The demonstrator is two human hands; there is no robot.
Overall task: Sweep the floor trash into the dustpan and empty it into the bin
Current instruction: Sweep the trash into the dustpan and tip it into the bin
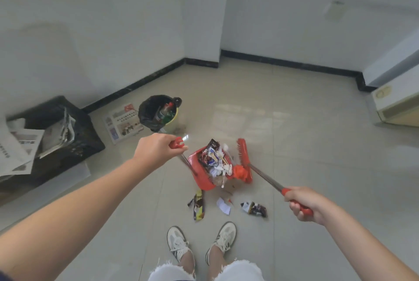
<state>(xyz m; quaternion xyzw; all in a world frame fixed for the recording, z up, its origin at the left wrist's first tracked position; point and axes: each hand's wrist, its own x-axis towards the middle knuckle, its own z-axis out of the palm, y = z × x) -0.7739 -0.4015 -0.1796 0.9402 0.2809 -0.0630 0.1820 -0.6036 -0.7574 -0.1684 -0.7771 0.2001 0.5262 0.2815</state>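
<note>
My left hand (158,148) grips the red top of the dustpan handle. The red dustpan (199,176) sits on the tiled floor, heaped with wrappers and crumpled paper. My right hand (302,201) grips the red grip of the broom handle; the red broom head (244,159) stands against the dustpan's right side. Three pieces lie on the floor in front of the pan: a dark wrapper (199,206), a white paper scrap (224,206) and a dark crumpled wrapper (255,208). The bin (158,113), lined with a black bag and holding bottles, stands beyond my left hand.
A newspaper sheet (123,123) lies on the floor left of the bin. A black crate (68,144) with newspapers stands at the left wall. A cream appliance (396,106) is at the right edge. My two feet in white sneakers (201,242) stand just behind the loose trash.
</note>
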